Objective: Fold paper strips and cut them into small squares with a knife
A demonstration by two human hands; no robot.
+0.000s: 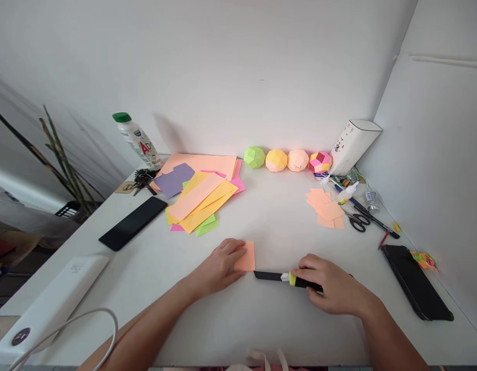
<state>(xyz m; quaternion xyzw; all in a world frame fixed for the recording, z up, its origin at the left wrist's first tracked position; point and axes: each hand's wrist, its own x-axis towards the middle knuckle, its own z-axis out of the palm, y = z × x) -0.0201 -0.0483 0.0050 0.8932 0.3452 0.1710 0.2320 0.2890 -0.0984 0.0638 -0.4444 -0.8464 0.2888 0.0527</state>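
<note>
Paper square (pixel 249 257), peach in colour, is laid flat on the white surface (pixel 283 222), with its left part covered by the left hand (pixel 225 262). The fingers of that hand are bent over the sheet, and the thumb is set apart from them near the lower edge. By the right hand (pixel 329 284) a cutter knife (pixel 302 283) is gripped, the fingers being wrapped around its black handle. Its dark blade is pointed leftward, the tip lying just beside the lower right corner of the square; whether the two are touching cannot be told. Beyond the left hand, coloured paper sheets (pixel 195 205) are heaped in yellow, peach, pink, green and purple. Beyond the right hand, peach paper pieces (pixel 326 209) are piled near the scissors (pixel 359 222) and a small glue bottle (pixel 348 192). Farther back, four faceted paper balls (pixel 276 160) are lined up by the wall, with a white container (pixel 356 148) stood at their right. At the left, a black slab (pixel 133 222), keys (pixel 144 176) and a green-capped bottle (pixel 140 142) are seen; at the right edge, a black phone (pixel 416 283) is laid flat.
</note>
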